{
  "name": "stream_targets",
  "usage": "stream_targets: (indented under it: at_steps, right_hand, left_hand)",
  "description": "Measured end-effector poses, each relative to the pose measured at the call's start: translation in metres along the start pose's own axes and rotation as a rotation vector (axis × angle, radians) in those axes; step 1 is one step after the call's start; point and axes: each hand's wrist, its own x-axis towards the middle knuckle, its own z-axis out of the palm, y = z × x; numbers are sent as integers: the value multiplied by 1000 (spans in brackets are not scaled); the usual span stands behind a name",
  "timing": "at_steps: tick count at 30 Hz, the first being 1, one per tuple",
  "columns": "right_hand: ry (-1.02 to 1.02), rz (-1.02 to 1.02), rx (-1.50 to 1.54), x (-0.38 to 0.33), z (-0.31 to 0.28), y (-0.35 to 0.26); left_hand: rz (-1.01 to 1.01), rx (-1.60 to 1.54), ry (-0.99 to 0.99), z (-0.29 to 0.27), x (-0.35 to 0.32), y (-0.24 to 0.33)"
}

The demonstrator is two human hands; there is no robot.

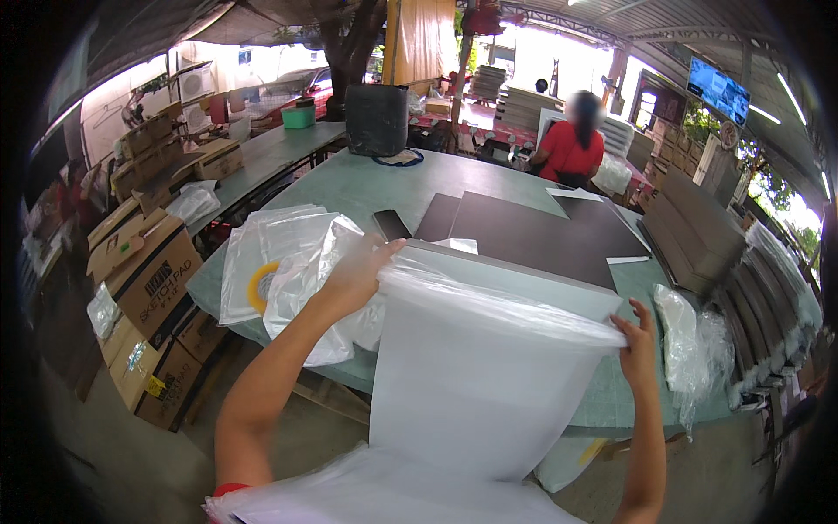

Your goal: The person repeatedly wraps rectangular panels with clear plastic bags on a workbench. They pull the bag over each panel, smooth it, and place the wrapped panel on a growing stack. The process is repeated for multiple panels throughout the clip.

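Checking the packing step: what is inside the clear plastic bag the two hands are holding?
A flat white board fills the clear plastic bag, its grey top edge at the mouth. The left hand and right hand grip the mouth corners. Anything behind the board is hidden.

We stand in an open-sided packing workshop: stacked cardboard boxes (pixel 148 279), long work tables (pixel 367 188), piled boards (pixel 690 231), plastic bags (pixel 271 253).

bag (pixel 489 301): glossy clear plastic | board (pixel 471 393): smooth matt white | table (pixel 367 188): matt green
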Motion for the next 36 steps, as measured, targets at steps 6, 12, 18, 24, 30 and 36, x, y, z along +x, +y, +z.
stream_targets:
  at_steps: [6,12,18,24,30,36]
  right_hand:
    - [60,305,492,15,-18,-1]
    - [-249,543,1495,-13,-45,46]
    - [-537,982,1108,-236,70,98]
    - [-418,914,1292,-182,-19,9]
    - [-1211,30,1174,-74,-152,-113]
    - [-921,876,1408,-134,-119,-103]
  left_hand:
    - [58,-157,93,-25,3,-3]
    - [-265,-1433,-415,-45,-18,-14]
    - [-784,-1512,-662,82,-160,-98]
    - [-1004,-1144,-982,46,-207,-54]
    - [43,-860,-1156,-35,-160,12]
    - [-484,-1550,-1321,-41,-183,48]
